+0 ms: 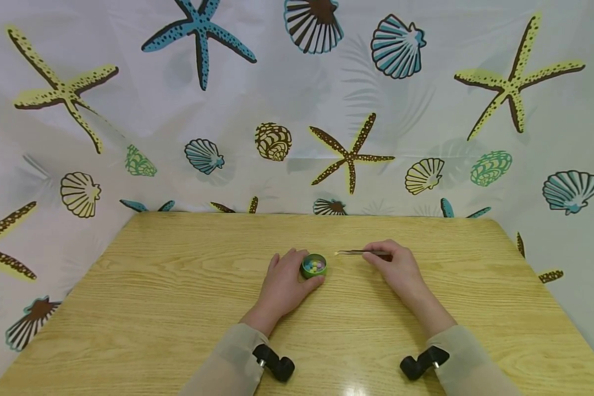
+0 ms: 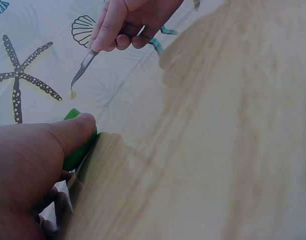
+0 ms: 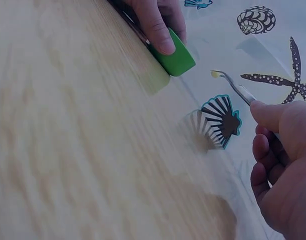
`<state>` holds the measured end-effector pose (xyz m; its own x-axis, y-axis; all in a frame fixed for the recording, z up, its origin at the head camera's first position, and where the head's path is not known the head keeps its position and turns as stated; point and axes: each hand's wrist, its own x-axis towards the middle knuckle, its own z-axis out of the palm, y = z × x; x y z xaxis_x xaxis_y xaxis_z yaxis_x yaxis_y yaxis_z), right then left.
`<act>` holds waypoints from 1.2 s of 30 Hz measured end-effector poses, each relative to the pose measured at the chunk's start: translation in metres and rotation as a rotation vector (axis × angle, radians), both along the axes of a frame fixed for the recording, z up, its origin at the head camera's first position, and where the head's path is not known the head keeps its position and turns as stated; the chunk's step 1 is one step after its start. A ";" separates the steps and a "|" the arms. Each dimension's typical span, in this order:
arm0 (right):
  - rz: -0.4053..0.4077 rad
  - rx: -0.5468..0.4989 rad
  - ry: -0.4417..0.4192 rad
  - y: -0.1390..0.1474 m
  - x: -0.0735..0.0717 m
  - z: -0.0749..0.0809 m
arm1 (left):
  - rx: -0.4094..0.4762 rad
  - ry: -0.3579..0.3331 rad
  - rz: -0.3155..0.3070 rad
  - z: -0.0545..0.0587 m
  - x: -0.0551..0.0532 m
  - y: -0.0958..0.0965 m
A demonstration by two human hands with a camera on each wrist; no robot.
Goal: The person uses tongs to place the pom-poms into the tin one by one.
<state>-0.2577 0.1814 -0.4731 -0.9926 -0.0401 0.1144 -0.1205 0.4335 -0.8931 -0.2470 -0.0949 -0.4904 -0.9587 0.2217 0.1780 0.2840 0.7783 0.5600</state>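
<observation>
A small round green container (image 1: 307, 273) stands on the table, with several pastel beads (image 1: 315, 266) inside it. Thumb and fingers of my left hand (image 1: 286, 283) grip its left side and front. To the right, my right hand (image 1: 396, 268) pinches a pair of metal tweezers (image 1: 351, 252) that point left. At their bent tip sits a small yellow bead (image 3: 215, 74), held in the air a short way right of the container. The left wrist view shows the container's green wall (image 2: 79, 145) under my thumb; its inside is hidden there.
The wood-grain table (image 1: 178, 330) stretches out on all sides of the hands. Behind and beside it hangs a white cloth (image 1: 247, 99) printed with starfish and shells. Each sleeve carries a black wrist mount (image 1: 279, 367).
</observation>
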 end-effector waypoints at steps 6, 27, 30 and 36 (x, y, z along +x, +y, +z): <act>0.043 0.002 0.035 -0.007 0.002 0.001 | -0.005 0.005 0.002 0.000 0.000 0.000; 0.087 0.034 0.077 -0.020 0.004 -0.004 | -0.003 -0.007 0.002 0.001 0.000 0.001; 0.088 0.037 0.078 -0.020 0.005 -0.003 | -0.007 -0.001 0.003 0.001 0.000 0.001; 0.079 0.057 0.065 -0.020 0.005 -0.003 | -0.010 0.000 0.005 0.000 0.000 0.001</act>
<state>-0.2530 0.1613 -0.4765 -0.9768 -0.1260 0.1733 -0.2127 0.4704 -0.8564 -0.2471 -0.0942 -0.4900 -0.9599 0.2188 0.1755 0.2800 0.7855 0.5519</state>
